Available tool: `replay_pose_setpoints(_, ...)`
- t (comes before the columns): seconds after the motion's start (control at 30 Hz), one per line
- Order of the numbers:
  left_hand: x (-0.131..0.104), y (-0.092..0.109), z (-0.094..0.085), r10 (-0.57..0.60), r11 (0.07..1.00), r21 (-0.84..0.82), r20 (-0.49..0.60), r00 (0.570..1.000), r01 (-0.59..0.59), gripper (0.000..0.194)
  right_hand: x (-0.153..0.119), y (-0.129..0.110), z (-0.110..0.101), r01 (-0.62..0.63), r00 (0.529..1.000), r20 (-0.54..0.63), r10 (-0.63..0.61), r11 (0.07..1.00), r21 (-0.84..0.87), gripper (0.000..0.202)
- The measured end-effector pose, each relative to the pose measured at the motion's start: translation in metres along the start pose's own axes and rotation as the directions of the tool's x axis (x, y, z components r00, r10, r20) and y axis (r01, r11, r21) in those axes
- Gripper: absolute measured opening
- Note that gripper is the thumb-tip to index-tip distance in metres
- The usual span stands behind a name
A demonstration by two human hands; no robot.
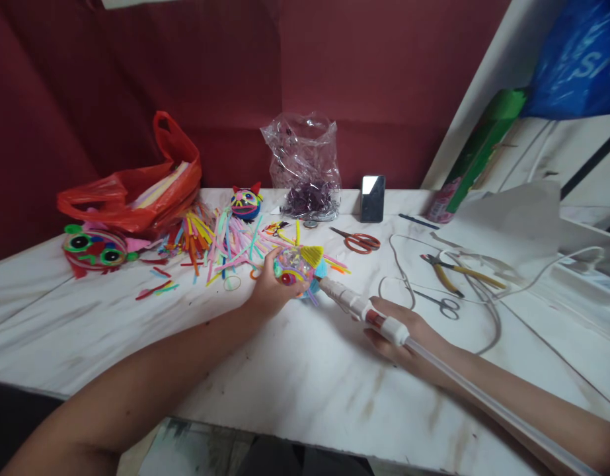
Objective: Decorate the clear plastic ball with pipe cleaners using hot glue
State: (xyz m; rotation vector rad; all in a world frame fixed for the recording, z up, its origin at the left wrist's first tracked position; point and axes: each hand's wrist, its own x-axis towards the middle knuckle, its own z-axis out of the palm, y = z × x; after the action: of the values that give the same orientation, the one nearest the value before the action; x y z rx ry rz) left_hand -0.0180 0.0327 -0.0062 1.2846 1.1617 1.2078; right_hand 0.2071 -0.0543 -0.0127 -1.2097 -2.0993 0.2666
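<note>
My left hand (pixel 269 285) is closed round a small craft figure (pixel 295 268), a colourful ball with a red eye, a yellow tuft on top and blue trim at its right side. My right hand (pixel 408 334) grips a white hot glue gun (pixel 351 301); a long clear glue stick (pixel 483 396) runs out of its back along my forearm. The nozzle points left and meets, or nearly meets, the figure's blue trim. Whether glue is coming out is too small to tell. Loose pipe cleaners (pixel 235 248) lie just behind my left hand.
Two finished-looking figures, a striped one (pixel 95 250) and a cat-faced one (pixel 246 203), sit at left beside a red plastic bag (pixel 136 195). Behind stand a clear bag (pixel 307 172) and a phone (pixel 373 198). Orange-handled scissors (pixel 359 242), pliers (pixel 446 271), small scissors (pixel 446 306) and white cords (pixel 396 264) lie rightward.
</note>
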Motion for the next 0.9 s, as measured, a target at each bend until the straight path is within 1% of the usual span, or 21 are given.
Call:
replay_pose_setpoints(0.2, 0.0011, 0.0002, 0.0003, 0.005, 1.0, -0.002, -0.007, 1.0, -0.005, 0.09, -0.0011, 0.0014, 0.0006, 0.003, 1.0, 0.002, -0.003, 1.0, 0.012, 0.012)
replay_pose_setpoints(0.37, -0.0001, 0.0013, 0.0003, -0.015, 1.0, 0.012, 0.004, 1.0, 0.015, 0.089, -0.0019, 0.0025, 0.0008, -0.004, 1.0, 0.01, 0.003, 1.0, 0.005, 0.011)
replay_pose_setpoints(0.5, 0.0013, 0.0001, -0.0007, -0.001, 1.0, 0.013, 0.003, 1.0, 0.001, 0.09, -0.0025, 0.0063, 0.0036, 0.072, 0.997, 0.005, -0.072, 0.997, 0.006, 0.01)
replay_pose_setpoints(0.6, 0.0031, -0.001, -0.0019, 0.0, 1.0, 0.024, 0.002, 1.0, 0.0, 0.09, -0.002, 0.0092, 0.0067, 0.167, 0.985, 0.039, -0.167, 0.986, -0.006, 0.009)
replay_pose_setpoints(0.67, 0.0036, -0.0008, -0.0024, -0.005, 0.999, 0.035, 0.0, 1.0, 0.005, 0.09, -0.0014, 0.0093, 0.0078, 0.207, 0.977, 0.049, -0.206, 0.978, -0.018, 0.009)
replay_pose_setpoints(0.73, 0.0032, 0.0002, -0.0024, -0.015, 0.999, 0.049, 0.005, 1.0, 0.014, 0.09, -0.0008, 0.0074, 0.0072, 0.208, 0.978, 0.035, -0.206, 0.977, -0.039, 0.01)
replay_pose_setpoints(0.9, 0.0008, 0.0046, -0.0013, -0.023, 0.997, 0.076, -0.002, 1.0, 0.023, 0.089, -0.0004, 0.0016, 0.0009, 0.148, 0.989, 0.009, -0.148, 0.987, -0.059, 0.008)
